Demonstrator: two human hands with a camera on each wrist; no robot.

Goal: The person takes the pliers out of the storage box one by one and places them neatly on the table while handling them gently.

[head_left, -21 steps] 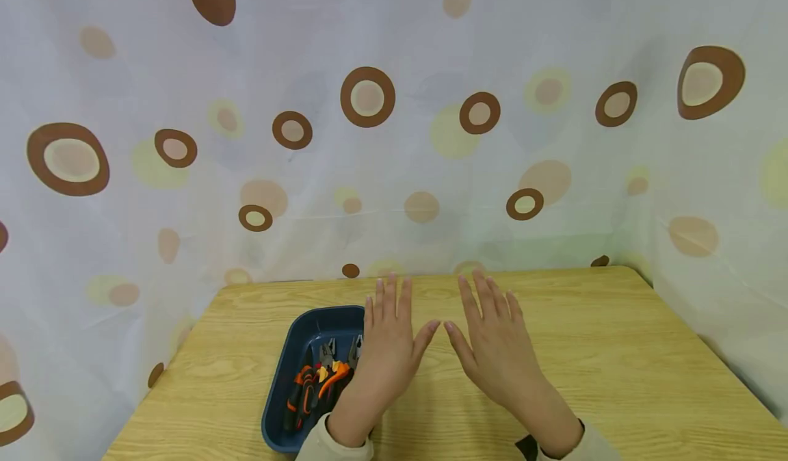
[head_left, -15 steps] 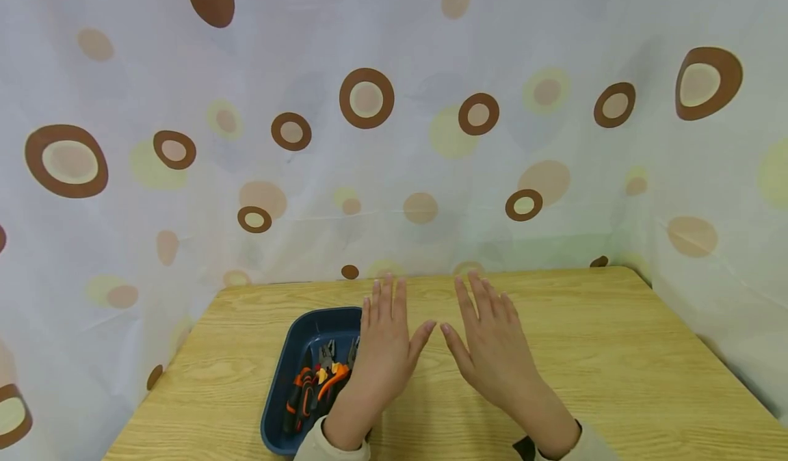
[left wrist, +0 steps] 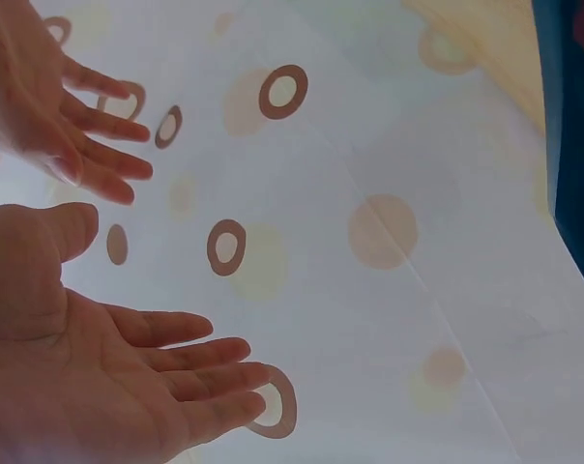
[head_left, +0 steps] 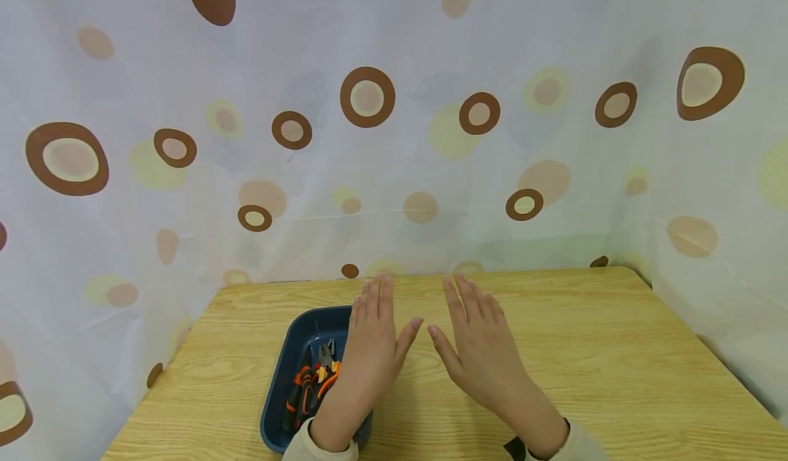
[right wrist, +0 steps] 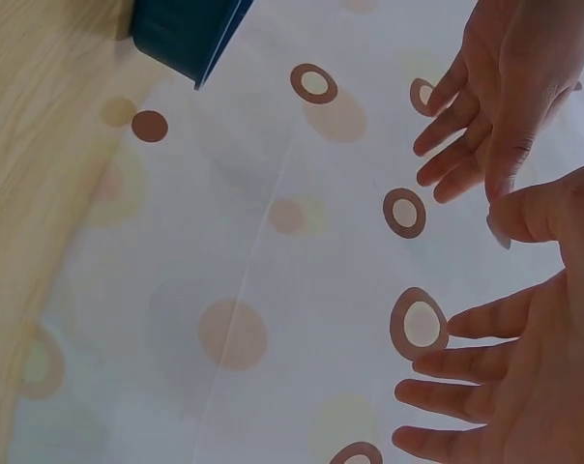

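Observation:
My left hand (head_left: 372,351) is held up with straight fingers and the thumb apart, in front of the right side of a dark blue tray (head_left: 275,386). Several pliers (head_left: 301,392) with orange and black handles lie in that tray, partly hidden by my left hand and forearm. To the right, my right hand (head_left: 483,355) is raised over the table, fingers straight, thumb pointing toward the left one. A small gap separates the thumbs in the head view. Both palms, seen in the wrist views, hold nothing.
The wood-grain table (head_left: 615,351) reaches back to a pale curtain (head_left: 394,167) with brown and beige dots, which also runs along both sides. Something small and black (head_left: 514,449) shows beside my right cuff.
Both hands have shifted slightly to the left, fingers still straight. The left one now covers more of the tray and its pliers. The tray has stayed in place.

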